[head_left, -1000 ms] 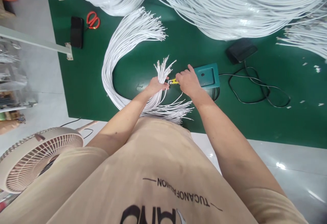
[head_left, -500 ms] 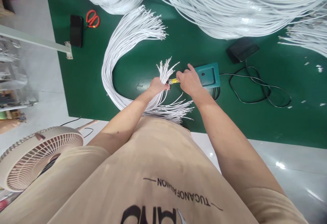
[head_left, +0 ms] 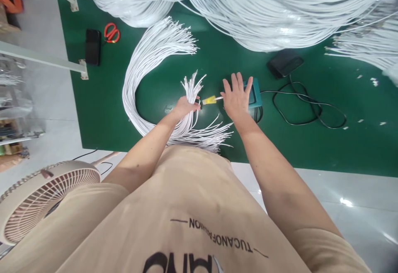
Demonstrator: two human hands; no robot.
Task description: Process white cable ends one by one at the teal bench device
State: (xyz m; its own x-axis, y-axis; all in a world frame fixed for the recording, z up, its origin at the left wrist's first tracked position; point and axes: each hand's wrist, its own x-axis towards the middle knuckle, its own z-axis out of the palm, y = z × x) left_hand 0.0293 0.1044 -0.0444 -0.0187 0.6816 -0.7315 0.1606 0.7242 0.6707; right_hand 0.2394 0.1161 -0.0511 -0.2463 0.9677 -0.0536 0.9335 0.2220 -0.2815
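Right hand (head_left: 236,99) now splayed

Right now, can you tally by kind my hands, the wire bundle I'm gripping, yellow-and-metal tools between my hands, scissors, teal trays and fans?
Bare left hand and bare right hand: 2
Gripped white wire bundle: 1
Slim yellow-and-metal tool: 1
Red-handled scissors: 1
Rectangular teal tray: 1
Round beige fan: 1
Total: 7

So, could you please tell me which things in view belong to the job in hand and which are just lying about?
Apparently in use:
held white cable bundle
yellow item, type unclear
teal tray-like device

Apparently just lying about:
red-handled scissors
black phone-like object
fan standing nearby
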